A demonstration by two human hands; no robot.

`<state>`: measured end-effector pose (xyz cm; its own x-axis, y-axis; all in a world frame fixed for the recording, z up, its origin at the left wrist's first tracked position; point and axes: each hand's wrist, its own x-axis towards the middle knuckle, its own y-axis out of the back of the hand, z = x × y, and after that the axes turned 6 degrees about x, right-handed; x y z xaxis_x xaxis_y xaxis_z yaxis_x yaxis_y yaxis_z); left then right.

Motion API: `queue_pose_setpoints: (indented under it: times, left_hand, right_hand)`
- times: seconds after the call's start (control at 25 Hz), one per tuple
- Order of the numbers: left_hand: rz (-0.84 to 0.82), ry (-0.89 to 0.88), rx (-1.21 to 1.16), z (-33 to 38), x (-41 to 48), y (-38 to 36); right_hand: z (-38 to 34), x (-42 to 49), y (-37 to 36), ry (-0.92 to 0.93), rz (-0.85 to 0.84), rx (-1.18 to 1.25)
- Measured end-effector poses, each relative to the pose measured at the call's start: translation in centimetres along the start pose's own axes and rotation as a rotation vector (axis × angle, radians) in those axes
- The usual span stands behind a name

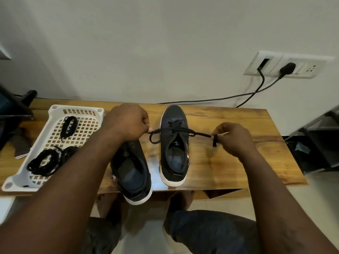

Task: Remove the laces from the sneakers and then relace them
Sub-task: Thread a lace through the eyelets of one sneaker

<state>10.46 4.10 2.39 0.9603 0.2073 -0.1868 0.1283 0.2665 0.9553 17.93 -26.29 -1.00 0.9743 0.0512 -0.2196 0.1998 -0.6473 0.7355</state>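
While the lace (172, 130) is pinched at its ends by the fingers of the left hand (126, 121) and right hand (234, 138), only the front eyelets of the right sneaker (174, 114) on the table (238, 162) are threaded. The left sneaker (132, 167) beside it is seen unlaced, so most relacing is judged outstanding.

Left sneaker (133, 167) toe behind the left hand (126, 121); lace (200, 134) end inside its fingers (145, 119).

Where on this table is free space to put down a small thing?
The widest bare patch of the table is on the right, between the right sneaker and the table's right edge, nearer than the right hand. The left is crowded: the basket of lace bundles, the left sneaker, the left hand. The lace is stretched across the middle.
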Motion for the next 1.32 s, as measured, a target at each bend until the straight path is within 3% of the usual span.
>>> queue_pose_setpoints:
  times: [0.08,0.28,0.36,0.64,0.76,0.88,1.08,1.2,1.32]
  left_hand:
    - [-0.026,-0.046,0.074,1.0,0.0,-0.9]
    - [-0.138,-0.131,-0.018,2.4,0.7,-2.8]
    - [-0.202,-0.133,-0.029,2.5,0.8,-3.4]
    - [-0.221,-0.083,0.044,2.9,1.0,-4.0]
    - [-0.235,-0.074,0.035,3.1,0.7,-3.8]
    - [-0.239,-0.077,0.025,3.0,0.6,-3.8]
    - [-0.231,-0.103,0.026,2.9,0.5,-3.8]
    - [-0.210,-0.079,0.018,2.9,0.5,-3.6]
    - [-0.169,-0.038,0.218,3.0,0.2,-3.3]
  right_hand:
    - [-0.3,-0.1,-0.9,0.016,-0.121,-0.176]
    - [-3.8,-1.4,-3.6,0.357,-0.097,0.068]
    - [-4.0,-1.2,-4.8,0.395,-0.084,-0.001]
    - [-3.4,-0.5,-4.7,0.322,-0.065,-0.060]
    - [-2.1,0.1,-2.6,0.169,-0.011,-0.193]
    - [-0.7,0.3,-1.9,0.004,-0.092,-0.345]
    - [-2.6,-0.2,-3.6,0.206,-0.136,-0.075]
    - [-2.8,-0.1,-4.6,0.213,-0.174,-0.126]
    - [-2.0,0.0,-5.0,0.185,-0.243,-0.197]
